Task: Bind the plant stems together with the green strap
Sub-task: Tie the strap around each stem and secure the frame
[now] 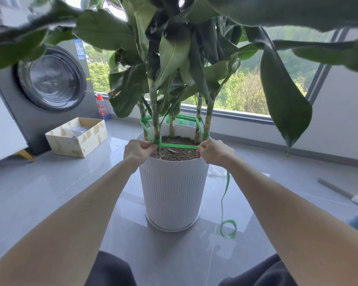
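A tall leafy plant with several pale green stems (155, 122) grows from soil in a white ribbed pot (172, 188) on the floor. A green strap (178, 146) loops from stem to stem and is wound around the near left stem. My left hand (137, 150) pinches the strap at that wrap. My right hand (212, 150) grips the strap stretched taut across the pot's front. From my right hand the loose strap tail (225, 195) hangs down to a small coil on the tiles.
A washing machine (50, 79) stands at the left with an open cardboard box (77, 137) and a red-capped bottle (101, 108) beside it. A grey rod (339, 190) lies on the tiles at right. A wide window runs behind the pot. Large leaves hang overhead.
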`<state>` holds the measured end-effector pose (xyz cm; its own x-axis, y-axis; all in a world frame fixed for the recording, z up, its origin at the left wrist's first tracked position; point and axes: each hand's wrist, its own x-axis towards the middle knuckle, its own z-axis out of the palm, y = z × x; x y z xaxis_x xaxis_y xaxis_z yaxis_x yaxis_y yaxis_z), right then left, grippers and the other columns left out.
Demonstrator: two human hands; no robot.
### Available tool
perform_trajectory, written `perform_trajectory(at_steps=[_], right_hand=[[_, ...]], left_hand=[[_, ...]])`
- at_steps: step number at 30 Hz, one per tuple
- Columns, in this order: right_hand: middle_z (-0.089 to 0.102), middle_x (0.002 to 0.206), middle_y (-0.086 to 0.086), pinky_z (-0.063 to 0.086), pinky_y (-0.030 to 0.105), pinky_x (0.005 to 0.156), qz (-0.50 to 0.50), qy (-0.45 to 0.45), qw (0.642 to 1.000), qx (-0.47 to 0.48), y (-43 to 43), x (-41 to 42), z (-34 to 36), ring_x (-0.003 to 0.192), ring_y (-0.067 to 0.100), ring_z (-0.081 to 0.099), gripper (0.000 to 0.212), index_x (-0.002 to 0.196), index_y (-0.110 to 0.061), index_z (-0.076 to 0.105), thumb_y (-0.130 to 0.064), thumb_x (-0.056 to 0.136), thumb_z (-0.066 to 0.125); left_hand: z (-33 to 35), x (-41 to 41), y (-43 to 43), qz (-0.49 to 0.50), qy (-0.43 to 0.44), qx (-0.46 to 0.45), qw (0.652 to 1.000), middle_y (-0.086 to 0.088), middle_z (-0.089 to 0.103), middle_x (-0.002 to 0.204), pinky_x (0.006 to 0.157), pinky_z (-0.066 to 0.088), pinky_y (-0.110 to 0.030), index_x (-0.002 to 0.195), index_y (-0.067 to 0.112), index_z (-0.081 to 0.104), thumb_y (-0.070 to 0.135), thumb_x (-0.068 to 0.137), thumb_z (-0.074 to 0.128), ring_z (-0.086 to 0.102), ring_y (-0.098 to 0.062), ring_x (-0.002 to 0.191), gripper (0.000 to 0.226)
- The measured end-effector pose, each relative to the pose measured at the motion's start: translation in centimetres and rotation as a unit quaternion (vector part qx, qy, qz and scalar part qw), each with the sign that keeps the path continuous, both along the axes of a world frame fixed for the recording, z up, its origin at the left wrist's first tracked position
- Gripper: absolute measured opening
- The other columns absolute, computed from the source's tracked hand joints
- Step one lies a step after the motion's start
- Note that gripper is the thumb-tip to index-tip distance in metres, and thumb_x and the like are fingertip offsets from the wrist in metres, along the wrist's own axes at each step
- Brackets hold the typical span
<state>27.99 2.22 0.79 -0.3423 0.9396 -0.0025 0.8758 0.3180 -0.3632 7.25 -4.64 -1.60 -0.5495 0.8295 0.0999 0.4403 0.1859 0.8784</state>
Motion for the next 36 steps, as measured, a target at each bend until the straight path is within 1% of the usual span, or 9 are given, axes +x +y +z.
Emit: perform_trajectory(at_steps=[4,6,9,11,16,20,25,30,36], right_hand=[[0.065,0.104,0.005,0.046,0.034,0.080,-0.034,-0.005,0.999,-0.011,0.4,0.6,-0.4,0.097,0.026,0.060,0.034,0.101,-0.023,0.067,-0.034,0.098,0.035],[0.066,0.104,0.005,0.046,0.033,0.079,-0.052,-0.007,0.999,-0.009,0.6,0.9,-0.5,0.096,0.026,0.060,0.033,0.104,-0.020,0.067,-0.032,0.098,0.036],[0.065,0.106,0.005,0.042,0.030,0.074,-0.080,-0.005,0.997,0.006,0.7,1.0,-0.5,0.091,0.026,0.058,0.032,0.107,-0.018,0.064,-0.026,0.097,0.036],[0.064,0.106,0.005,0.039,0.029,0.071,-0.095,-0.006,0.995,0.010,0.7,1.1,-0.4,0.088,0.026,0.056,0.031,0.108,-0.019,0.064,-0.024,0.097,0.036],[0.059,0.098,0.005,0.036,0.030,0.071,-0.112,0.004,0.994,0.009,0.8,1.0,-0.3,0.086,0.025,0.053,0.030,0.107,-0.019,0.063,-0.026,0.098,0.035],[0.060,0.094,0.004,0.034,0.029,0.067,-0.124,0.009,0.992,0.019,1.0,0.6,-0.3,0.082,0.025,0.052,0.028,0.101,-0.019,0.061,-0.026,0.099,0.034],[0.058,0.093,0.004,0.035,0.029,0.071,-0.125,0.017,0.992,0.020,1.5,0.3,-0.3,0.083,0.025,0.051,0.029,0.106,-0.020,0.061,-0.026,0.100,0.033],[0.056,0.095,0.004,0.035,0.030,0.073,-0.120,0.012,0.993,0.012,2.0,0.2,-0.2,0.085,0.025,0.049,0.029,0.111,-0.022,0.059,-0.025,0.099,0.033],[0.061,0.111,0.005,0.035,0.029,0.073,-0.116,0.000,0.993,0.004,2.7,-0.1,-0.2,0.089,0.026,0.051,0.032,0.116,-0.024,0.059,-0.025,0.097,0.034]], left_hand=[[0.0,-0.1,0.0,-0.005,0.023,-0.007,1.000,-0.008,0.070,0.109,0.086,0.047,-0.030,0.113,0.012,0.069,0.026,0.087,0.067,0.061,-0.024,0.099,0.030],[0.1,0.1,-0.1,0.002,0.083,-0.031,0.996,-0.005,0.071,0.101,0.077,0.046,-0.029,0.108,0.014,0.072,0.031,0.089,0.064,0.060,-0.022,0.088,0.026],[0.6,0.6,-0.8,0.042,0.258,-0.083,0.962,-0.002,0.057,0.062,0.052,0.032,-0.026,0.066,0.012,0.065,0.040,0.093,0.056,0.050,-0.021,0.059,0.039],[0.6,1.0,-1.1,0.055,0.341,-0.078,0.935,0.000,0.047,0.053,0.051,0.029,-0.027,0.054,0.015,0.050,0.039,0.094,0.053,0.046,-0.022,0.053,0.047],[1.3,1.5,-1.4,0.065,0.397,-0.049,0.914,-0.003,0.060,0.065,0.059,0.037,-0.027,0.075,0.015,0.071,0.039,0.090,0.055,0.052,-0.025,0.062,0.033],[1.4,2.2,-1.5,0.025,0.414,-0.022,0.909,-0.002,0.069,0.073,0.061,0.043,-0.028,0.076,0.017,0.073,0.039,0.089,0.054,0.059,-0.024,0.066,0.032],[1.4,3.5,-0.5,-0.139,0.365,0.057,0.919,0.007,0.070,0.087,0.079,0.054,-0.034,0.121,0.023,0.064,0.021,0.091,0.055,0.055,-0.006,0.066,0.032],[1.1,4.9,1.6,-0.156,0.370,0.112,0.909,-0.002,0.069,0.103,0.087,0.049,-0.036,0.119,0.015,0.066,0.013,0.092,0.055,0.055,-0.019,0.099,0.029],[1.0,6.5,3.1,-0.153,0.364,0.089,0.914,-0.003,0.067,0.116,0.098,0.042,-0.036,0.124,0.016,0.063,0.009,0.091,0.053,0.049,-0.021,0.113,0.034]])
